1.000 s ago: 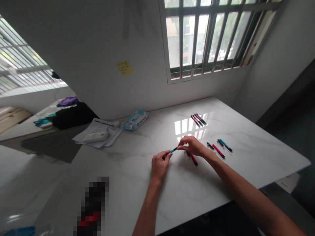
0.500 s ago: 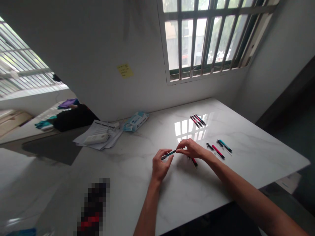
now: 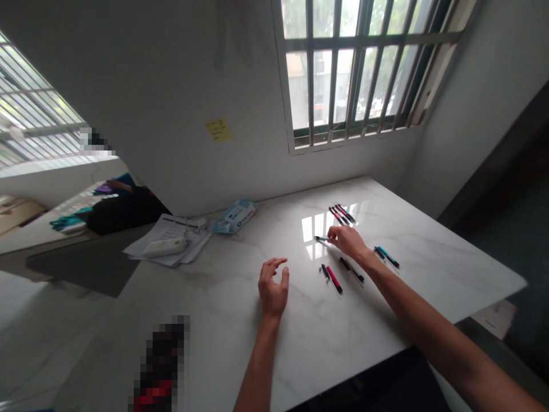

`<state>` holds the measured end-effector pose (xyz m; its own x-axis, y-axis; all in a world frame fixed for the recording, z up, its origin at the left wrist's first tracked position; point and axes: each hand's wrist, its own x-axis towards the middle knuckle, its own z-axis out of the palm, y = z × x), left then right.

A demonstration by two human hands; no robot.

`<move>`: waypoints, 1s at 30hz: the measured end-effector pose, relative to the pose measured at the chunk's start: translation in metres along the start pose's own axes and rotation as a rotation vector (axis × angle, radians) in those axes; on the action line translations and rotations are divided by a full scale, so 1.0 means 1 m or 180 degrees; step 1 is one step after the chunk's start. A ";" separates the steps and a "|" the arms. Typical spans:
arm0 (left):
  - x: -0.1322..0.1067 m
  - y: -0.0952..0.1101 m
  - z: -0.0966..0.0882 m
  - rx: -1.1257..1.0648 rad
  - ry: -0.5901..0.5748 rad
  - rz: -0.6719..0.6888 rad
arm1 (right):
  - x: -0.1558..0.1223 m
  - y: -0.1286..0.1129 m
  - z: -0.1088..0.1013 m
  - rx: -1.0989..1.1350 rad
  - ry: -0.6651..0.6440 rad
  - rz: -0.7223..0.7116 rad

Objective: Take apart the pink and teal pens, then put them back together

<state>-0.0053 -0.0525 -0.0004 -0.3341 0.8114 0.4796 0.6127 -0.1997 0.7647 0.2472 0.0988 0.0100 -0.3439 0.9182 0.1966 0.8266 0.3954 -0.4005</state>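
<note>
My right hand is pinched around a slim teal-and-black pen, low over the bright window reflection on the table. The pen's dark end points left, out of the fingers. My left hand is held nearer to me, fingers curved and apart, with nothing in it. Between the hands and me lie a red pen barrel with a small black part beside it, and dark pen parts with a thin refill. Right of my forearm lies a teal barrel. My right wrist hides some table behind it.
Several pens lie in a row towards the wall. A wipes packet and papers with a white device are at the left back. A dark bag sits farther left. The table's right corner juts out.
My left hand has let go of the teal-and-black pen, which both hands held before. My right hand has carried it away towards the back. The view has shifted slightly.
</note>
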 end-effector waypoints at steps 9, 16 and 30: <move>-0.003 0.001 0.003 0.0009 -0.0179 0.0001 | 0.052 0.021 -0.004 -0.0383 -0.0316 0.0195; -0.004 -0.003 0.003 0.0054 -0.0271 -0.0084 | 0.098 0.028 -0.017 -0.0563 -0.0195 0.0535; -0.004 0.006 0.007 -0.0053 -0.0353 -0.0143 | -0.041 -0.012 -0.029 0.1146 -0.1116 -0.1424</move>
<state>0.0052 -0.0534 -0.0008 -0.2791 0.8753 0.3949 0.5867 -0.1701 0.7918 0.2643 0.0560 0.0324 -0.7933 0.5937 0.1350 0.3916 0.6673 -0.6335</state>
